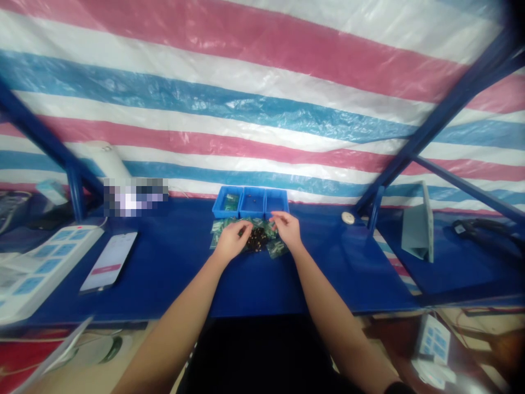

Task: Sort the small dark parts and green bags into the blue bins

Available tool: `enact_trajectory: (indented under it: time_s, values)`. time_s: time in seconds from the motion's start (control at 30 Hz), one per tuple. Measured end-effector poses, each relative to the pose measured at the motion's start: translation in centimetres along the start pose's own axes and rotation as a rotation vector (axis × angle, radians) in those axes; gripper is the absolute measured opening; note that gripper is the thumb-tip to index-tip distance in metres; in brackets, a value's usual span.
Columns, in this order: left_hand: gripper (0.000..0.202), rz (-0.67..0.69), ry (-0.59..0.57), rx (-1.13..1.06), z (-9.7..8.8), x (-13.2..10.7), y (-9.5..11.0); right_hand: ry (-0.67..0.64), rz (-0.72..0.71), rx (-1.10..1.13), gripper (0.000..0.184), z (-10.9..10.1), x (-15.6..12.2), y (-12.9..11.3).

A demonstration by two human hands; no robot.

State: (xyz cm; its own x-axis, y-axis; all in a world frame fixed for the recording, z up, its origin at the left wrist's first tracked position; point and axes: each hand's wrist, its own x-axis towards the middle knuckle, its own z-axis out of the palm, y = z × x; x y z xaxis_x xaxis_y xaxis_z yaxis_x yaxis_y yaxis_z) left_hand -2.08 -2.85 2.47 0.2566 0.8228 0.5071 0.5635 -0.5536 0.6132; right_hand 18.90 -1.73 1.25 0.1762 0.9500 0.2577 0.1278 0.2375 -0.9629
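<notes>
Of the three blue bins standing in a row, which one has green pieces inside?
The left bin: green pieces show inside it. The middle bin holds only a few dark specks, and the right bin looks bare.

Glossy plastic trays [251,203], woven tarp [262,98]

Striped plastic sheet [262,98] behind blue workbench [172,262], slanted blue braces [445,106].
</notes>
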Motion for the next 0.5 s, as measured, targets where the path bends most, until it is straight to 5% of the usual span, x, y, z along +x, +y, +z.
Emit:
enact_trajectory:
  time_s: [0.27, 0.5]
  values:
    - [0.025, 0.005, 0.009, 0.019, -0.1, 0.0, 0.1, -0.207, -0.317, -0.633, 0.024, 0.5, -0.8, 0.4]
    - [0.024, -0.001, 0.005, 0.006, 0.0, 0.0, 0.0, -0.083, -0.375, -0.580, 0.018, 1.5, -0.9, 0.0]
